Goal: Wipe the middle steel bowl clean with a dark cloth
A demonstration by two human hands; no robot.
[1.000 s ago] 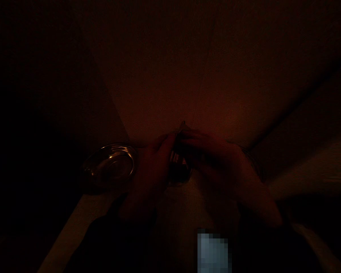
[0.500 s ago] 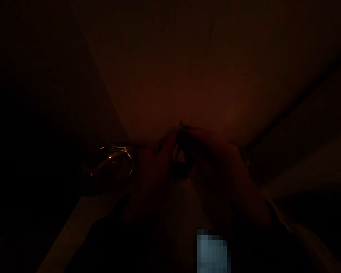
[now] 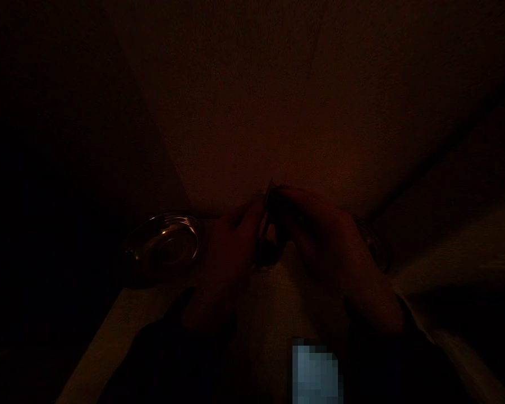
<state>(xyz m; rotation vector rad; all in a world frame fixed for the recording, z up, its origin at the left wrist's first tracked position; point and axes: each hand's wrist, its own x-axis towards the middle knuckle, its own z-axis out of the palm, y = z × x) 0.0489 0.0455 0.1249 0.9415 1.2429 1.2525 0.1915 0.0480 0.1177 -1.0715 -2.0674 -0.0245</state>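
The picture is very dark. My left hand (image 3: 231, 241) and my right hand (image 3: 324, 230) meet at the middle of the view, fingers curled towards each other. Between them rises a thin, dark piece with a pointed top (image 3: 271, 189); its kind is too dim to make out. Both hands look closed around it, though most fingertips are lost in shadow. To the left of my left hand sits a shiny round bowl (image 3: 196, 241) with bright glints on its rim. Beyond my right wrist shows part of another round, shiny dish (image 3: 374, 244).
A brownish tabletop (image 3: 252, 134) lies under and beyond my hands. At the bottom is a pale blue, pixelated rectangle (image 3: 315, 373). A dark diagonal line (image 3: 441, 146) crosses on the right, and deep shadow fills the left side.
The pointed piece between my hands has tilted slightly and its tip sits a little further right. My hands have shifted only slightly, and the bowls stay in place.
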